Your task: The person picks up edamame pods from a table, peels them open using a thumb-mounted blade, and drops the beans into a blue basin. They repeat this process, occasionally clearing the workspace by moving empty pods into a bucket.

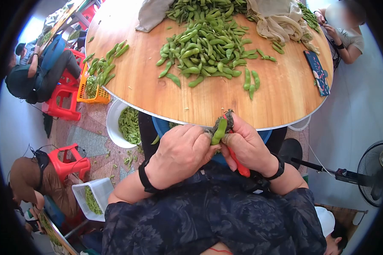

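Note:
Just off the near edge of the round wooden table (140, 76), my two hands meet around a green edamame pod (219, 131). My left hand (181, 148) is closed, pinching the pod between thumb and fingers. My right hand (250, 142) is curled round a red-handled tool (241, 166); its working end is hidden behind the fingers and pod. Dark, frayed wrapping (229, 121) covers fingertips beside the pod. Beyond my hands lies a big heap of edamame pods (206, 51), with a few loose pods (252, 84) nearer me.
Below the table's left edge stand a white bucket of pods (112, 123) and an orange basket (98, 95). Red stools (64, 106), a white basket (102, 191) and seated people are left. A patterned dark board-like item (317, 72) lies right, near a fan (372, 170).

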Available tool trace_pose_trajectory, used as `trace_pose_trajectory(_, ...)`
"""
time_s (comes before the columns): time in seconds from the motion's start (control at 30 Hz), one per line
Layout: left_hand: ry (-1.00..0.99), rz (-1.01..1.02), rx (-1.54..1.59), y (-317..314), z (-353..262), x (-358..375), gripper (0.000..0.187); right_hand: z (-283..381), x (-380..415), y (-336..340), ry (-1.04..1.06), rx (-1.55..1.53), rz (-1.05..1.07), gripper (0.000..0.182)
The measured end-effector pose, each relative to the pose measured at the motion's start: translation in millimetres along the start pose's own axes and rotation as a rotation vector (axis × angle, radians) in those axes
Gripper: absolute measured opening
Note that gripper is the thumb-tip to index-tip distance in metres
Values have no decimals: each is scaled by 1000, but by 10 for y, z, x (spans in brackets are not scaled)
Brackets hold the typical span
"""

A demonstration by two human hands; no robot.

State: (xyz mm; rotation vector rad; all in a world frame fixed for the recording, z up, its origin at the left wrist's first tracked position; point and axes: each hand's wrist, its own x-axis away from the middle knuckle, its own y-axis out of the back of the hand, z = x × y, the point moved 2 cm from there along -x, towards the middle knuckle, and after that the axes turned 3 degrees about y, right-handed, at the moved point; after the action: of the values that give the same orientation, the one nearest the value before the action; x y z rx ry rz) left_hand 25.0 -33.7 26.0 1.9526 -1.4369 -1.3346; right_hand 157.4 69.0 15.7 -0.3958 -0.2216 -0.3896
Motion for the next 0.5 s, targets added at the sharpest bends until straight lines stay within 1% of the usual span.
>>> trace_pose_trajectory(0.07, -73, -34, -46, 2, 32, 11, 21, 22, 10, -57, 10, -9, -5, 11)
trace_pose_trajectory(0.1, -73, -33, -46, -7, 47, 27, 21, 26, 8, -83, 20, -17, -15, 12)
trace_pose_trajectory(0.13, -60, -74, -61, -11, 66, 43, 20, 18, -8, -109, 21, -17, -15, 12)
trace_pose_trajectory(0.2, -51, -115, -75, -45, 100, 72, 19, 1, -43, -156, 28, -129, -24, 13)
trace_pose_trajectory(0.27, 141, -126, 157, -94, 159, 89, 23, 11, -45, -174, 40, -144, -34, 13)
trace_pose_trajectory(0.3, 141, -126, 158, -96, 129, 89, 23, 15, -44, -179, 49, -160, -43, 13)
trace_pose_trajectory(0.37, 645, -24, 1081, -154, 102, 139, 30, -37, -26, -181, 72, -134, -51, 12)
trace_pose_trajectory(0.4, 669, -8, 1156, -149, 77, 165, 33, -70, -27, -173, 95, -109, -59, 12)
trace_pose_trajectory(0.43, 670, -7, 1156, -149, 79, 184, 33, -109, -37, -135, 94, -110, -59, 12)
trace_pose_trajectory(0.5, 547, 23, 985, -143, 77, 209, 30, -150, -51, -51, 138, 96, 7, 14)
